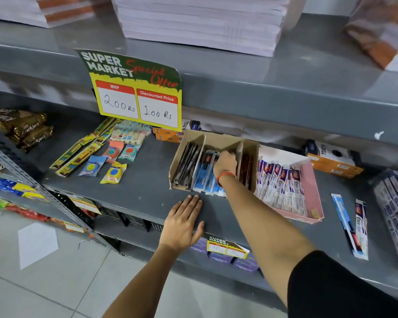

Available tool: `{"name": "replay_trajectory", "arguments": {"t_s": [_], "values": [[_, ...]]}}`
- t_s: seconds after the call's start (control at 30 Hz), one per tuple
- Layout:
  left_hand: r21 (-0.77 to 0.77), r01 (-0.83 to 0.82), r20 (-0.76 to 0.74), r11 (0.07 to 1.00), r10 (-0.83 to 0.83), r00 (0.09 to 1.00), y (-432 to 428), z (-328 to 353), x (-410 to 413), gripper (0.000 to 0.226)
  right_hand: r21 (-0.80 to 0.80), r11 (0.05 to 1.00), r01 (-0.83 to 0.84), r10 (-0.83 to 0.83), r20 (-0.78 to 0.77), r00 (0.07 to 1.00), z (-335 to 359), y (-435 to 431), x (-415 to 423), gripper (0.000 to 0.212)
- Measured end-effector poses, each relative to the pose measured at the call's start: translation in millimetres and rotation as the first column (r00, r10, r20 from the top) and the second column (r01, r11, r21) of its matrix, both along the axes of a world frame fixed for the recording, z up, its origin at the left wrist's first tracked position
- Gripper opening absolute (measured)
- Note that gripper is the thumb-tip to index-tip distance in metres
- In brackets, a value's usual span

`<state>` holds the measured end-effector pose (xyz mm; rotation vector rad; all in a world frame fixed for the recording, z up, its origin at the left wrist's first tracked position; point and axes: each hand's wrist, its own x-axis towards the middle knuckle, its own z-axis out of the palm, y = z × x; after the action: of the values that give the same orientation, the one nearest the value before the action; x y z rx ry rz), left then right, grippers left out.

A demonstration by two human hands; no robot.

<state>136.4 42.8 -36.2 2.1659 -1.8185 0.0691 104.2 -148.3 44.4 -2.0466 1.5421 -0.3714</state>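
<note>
Blue-white packets [207,177] in tan cardboard box [218,140]; pink box [314,191]; grey shelf [147,191]; red wristband [224,176]; yellow-green sign [133,88].

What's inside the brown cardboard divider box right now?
Cardboard box: dark packs left, blue packs middle, brown packs right. The right hand covers the middle slot's back; what its fingers hold is hidden.

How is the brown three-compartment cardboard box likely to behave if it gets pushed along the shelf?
The cardboard box looks thin-walled and light, so it would probably slide easily on the smooth grey shelf. Blue packets jut past its front edge and might slip out. The right hand reaching inside may steady it.
</note>
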Motion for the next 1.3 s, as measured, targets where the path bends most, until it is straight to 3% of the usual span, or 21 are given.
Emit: {"name": "replay_trajectory", "arguments": {"t_s": [0.07, 0.13, 0.3, 0.57, 0.77, 1.03, 1.13, 1.3], "values": [[0.0, 0.0, 0.002, 1.0, 0.0, 1.0, 0, 0, 0, 0.053, -0.175, 0.977, -0.123, 0.098, -0.143, 0.985, -1, 5, 1, 0.033], [0.005, 0.0, 0.0, 1.0, 0.0, 1.0, -1, 0, 0, 0.053, -0.237, 0.938, -0.251, 0.187, -0.26, 0.947, -3, 12, 1, 0.031], [0.023, -0.003, 0.003, 1.0, 0.003, 1.0, -1, -1, 0, 0.054, -0.069, 0.91, -0.408, 0.345, -0.418, 0.84, -18, 32, -4, 0.032], [0.06, -0.014, -0.017, 0.998, 0.015, 1.0, -1, -2, 1, 0.054, -0.026, 0.915, -0.402, 0.372, -0.332, 0.867, -12, 30, -10, 0.056], [0.045, -0.048, -0.071, 0.998, 0.051, 0.996, -2, 4, -7, 0.054, -0.289, 0.846, -0.449, 0.334, -0.369, 0.867, 5, 47, -29, 0.034], [0.074, -0.104, -0.09, 0.992, 0.111, 0.99, 0, 10, -22, 0.057, -0.484, 0.825, -0.291, 0.29, -0.08, 0.954, 32, 63, -95, 0.022], [0.086, -0.105, -0.076, 0.991, 0.112, 0.991, -1, 9, -22, 0.057, -0.474, 0.869, -0.145, 0.15, -0.027, 0.988, 37, 50, -137, 0.021], [0.092, -0.065, -0.066, 0.994, 0.071, 0.995, -4, 7, -21, 0.058, -0.405, 0.906, 0.121, -0.168, -0.083, 0.982, 25, 25, -223, 0.026]]}}
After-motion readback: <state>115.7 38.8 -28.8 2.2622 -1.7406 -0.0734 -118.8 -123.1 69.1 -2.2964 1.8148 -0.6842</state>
